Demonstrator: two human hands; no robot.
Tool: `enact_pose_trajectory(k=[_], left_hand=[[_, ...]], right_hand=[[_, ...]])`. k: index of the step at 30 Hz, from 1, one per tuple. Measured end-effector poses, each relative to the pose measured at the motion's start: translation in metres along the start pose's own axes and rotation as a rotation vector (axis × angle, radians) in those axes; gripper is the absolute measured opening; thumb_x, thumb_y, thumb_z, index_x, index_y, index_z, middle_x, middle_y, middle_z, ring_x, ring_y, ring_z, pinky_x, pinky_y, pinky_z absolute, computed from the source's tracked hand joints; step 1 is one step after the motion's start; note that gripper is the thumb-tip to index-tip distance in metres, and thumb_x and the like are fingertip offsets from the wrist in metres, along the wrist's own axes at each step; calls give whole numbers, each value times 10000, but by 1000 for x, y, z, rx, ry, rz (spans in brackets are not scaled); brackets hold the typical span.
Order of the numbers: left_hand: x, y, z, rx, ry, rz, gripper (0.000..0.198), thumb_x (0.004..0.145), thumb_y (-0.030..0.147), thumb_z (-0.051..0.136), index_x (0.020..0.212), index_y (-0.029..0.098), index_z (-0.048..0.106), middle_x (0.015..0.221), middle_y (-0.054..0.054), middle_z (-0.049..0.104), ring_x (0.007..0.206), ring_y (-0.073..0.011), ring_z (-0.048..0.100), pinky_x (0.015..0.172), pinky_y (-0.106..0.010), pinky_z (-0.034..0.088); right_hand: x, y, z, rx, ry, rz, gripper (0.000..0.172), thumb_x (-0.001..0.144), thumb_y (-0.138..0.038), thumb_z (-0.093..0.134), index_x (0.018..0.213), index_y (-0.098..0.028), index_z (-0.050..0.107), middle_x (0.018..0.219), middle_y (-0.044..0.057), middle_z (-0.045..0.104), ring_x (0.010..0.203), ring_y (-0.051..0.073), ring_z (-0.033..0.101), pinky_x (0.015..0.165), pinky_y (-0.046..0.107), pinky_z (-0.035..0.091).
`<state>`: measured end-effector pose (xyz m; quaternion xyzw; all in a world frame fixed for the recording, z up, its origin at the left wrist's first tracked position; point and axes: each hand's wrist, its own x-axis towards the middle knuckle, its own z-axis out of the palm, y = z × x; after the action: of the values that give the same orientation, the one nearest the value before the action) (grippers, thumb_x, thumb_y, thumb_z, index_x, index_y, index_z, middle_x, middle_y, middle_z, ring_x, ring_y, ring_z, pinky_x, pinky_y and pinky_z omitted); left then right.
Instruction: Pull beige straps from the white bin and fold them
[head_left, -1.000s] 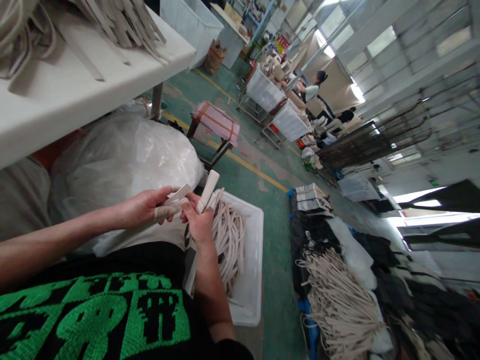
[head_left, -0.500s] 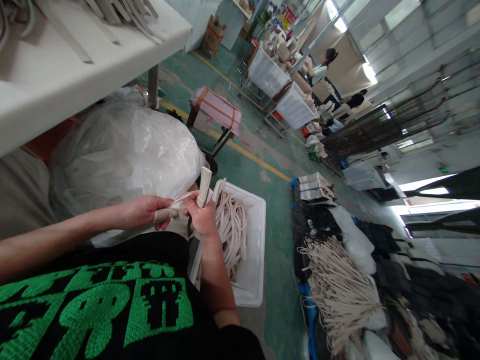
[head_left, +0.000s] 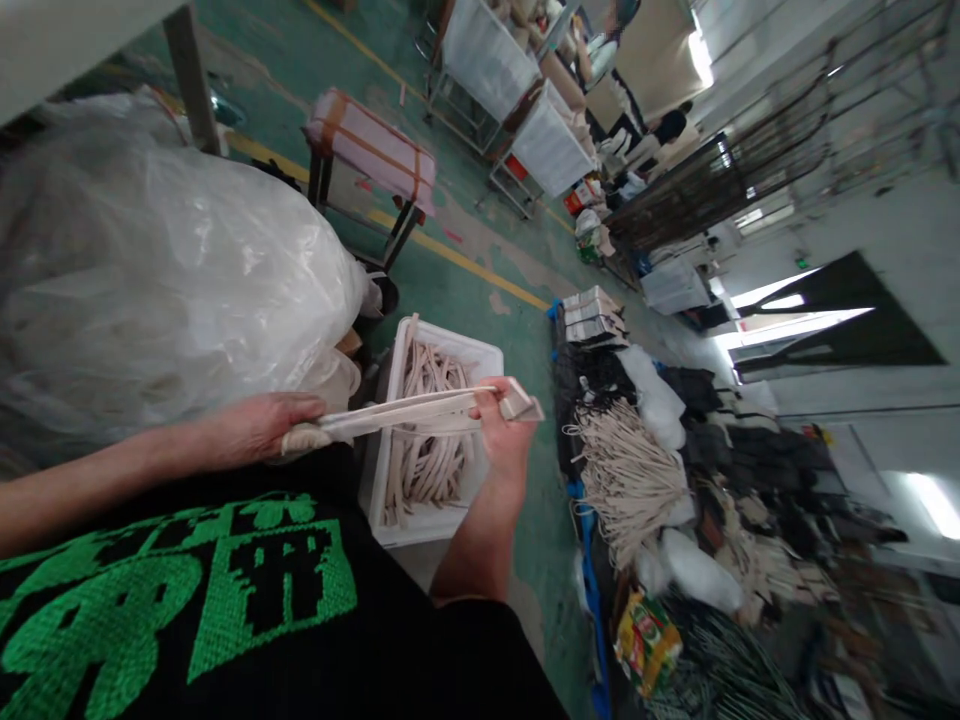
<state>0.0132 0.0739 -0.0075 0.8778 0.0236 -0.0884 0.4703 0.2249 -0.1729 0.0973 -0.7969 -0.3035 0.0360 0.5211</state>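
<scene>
Beige fabric straps (head_left: 420, 408) stretch in a bundle between my two hands, above the bin. At their left end my left hand (head_left: 262, 425) is closed on them, with a beige wrap around one finger. My right hand (head_left: 504, 432) grips the other end, where folded flat ends (head_left: 523, 402) stick out past the fingers. Below lies a white plastic bin (head_left: 491, 357) holding many loose beige strips (head_left: 435, 470).
A large clear plastic bag (head_left: 172, 250) bulges at my left, under a white table (head_left: 82, 45). A pink-covered stool (head_left: 371, 145) stands ahead. To the right, a long heap of beige straps (head_left: 630, 470) lies beside dark stacks. Two people are in the background.
My right hand has moved away to the right, so the straps are now drawn out between both hands. The view has turned to the right, bringing the bin further left.
</scene>
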Motion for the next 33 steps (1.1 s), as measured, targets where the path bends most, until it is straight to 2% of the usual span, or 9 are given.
enact_pose_trajectory(k=[2, 4, 6, 8, 14, 20, 26, 30, 33], left_hand=[[1, -10, 0, 3, 47, 16, 554, 978, 619, 476, 1218, 186, 725, 1242, -140, 775, 1112, -296, 716, 966, -358, 531], [1, -26, -2, 26, 132, -24, 642, 966, 654, 458, 1302, 172, 717, 1325, -142, 755, 1166, -297, 710, 1008, -375, 522], [0, -45, -6, 55, 216, -69, 684, 925, 691, 477, 1270, 167, 751, 1255, -95, 787, 1110, -281, 737, 936, -342, 534], [-2, -63, -10, 62, 273, -97, 671, 881, 700, 509, 1221, 190, 782, 1143, -15, 812, 1035, -245, 761, 824, -286, 519], [-12, -92, -11, 11, 315, -182, 553, 811, 671, 605, 1093, 252, 829, 974, 69, 829, 882, -188, 781, 717, -233, 473], [-16, -101, -4, 35, 347, -210, 508, 775, 634, 677, 1044, 235, 840, 924, 58, 827, 807, -185, 766, 676, -243, 455], [-20, -98, -11, 116, 414, -247, 658, 745, 751, 626, 1099, 231, 818, 820, 68, 773, 734, -142, 715, 667, -246, 442], [-22, -108, -9, 122, 465, -261, 720, 733, 769, 595, 1175, 237, 797, 900, 52, 789, 766, -152, 723, 650, -244, 451], [-22, -121, -4, 127, 501, -261, 672, 704, 748, 622, 1122, 256, 810, 833, 68, 780, 708, -141, 709, 625, -238, 441]], right_hand=[[-4, -8, -37, -84, 31, -29, 226, 901, -416, 697, 834, -201, 712, 703, -17, 680, 550, 124, 605, 579, 245, 494], [-6, -15, -66, -194, 47, -62, 175, 901, -365, 708, 842, -204, 742, 723, -2, 707, 573, 141, 625, 603, 260, 504], [-4, -17, -84, -332, 36, -87, 130, 906, -311, 709, 851, -214, 775, 727, 17, 727, 621, 166, 656, 644, 277, 515], [-1, -11, -89, -470, 9, -78, 123, 920, -257, 694, 879, -219, 803, 745, 41, 749, 691, 189, 687, 700, 289, 521], [13, 62, -62, -679, -141, 127, 194, 911, -81, 694, 1014, -168, 833, 991, 109, 817, 841, 185, 693, 799, 276, 465], [2, 124, -16, -683, -223, 207, 234, 840, 23, 729, 944, -157, 837, 866, 34, 785, 754, 126, 602, 704, 229, 379], [-17, 149, 11, -607, -248, 299, 264, 792, 94, 739, 845, -151, 822, 746, -27, 718, 648, 88, 512, 648, 229, 330], [-20, 155, 12, -534, -208, 341, 268, 765, 109, 763, 818, -151, 795, 694, -53, 693, 598, 72, 495, 621, 216, 331], [-16, 149, 6, -460, -126, 339, 265, 769, 105, 755, 901, -121, 794, 646, -63, 676, 548, 58, 492, 585, 204, 336]])
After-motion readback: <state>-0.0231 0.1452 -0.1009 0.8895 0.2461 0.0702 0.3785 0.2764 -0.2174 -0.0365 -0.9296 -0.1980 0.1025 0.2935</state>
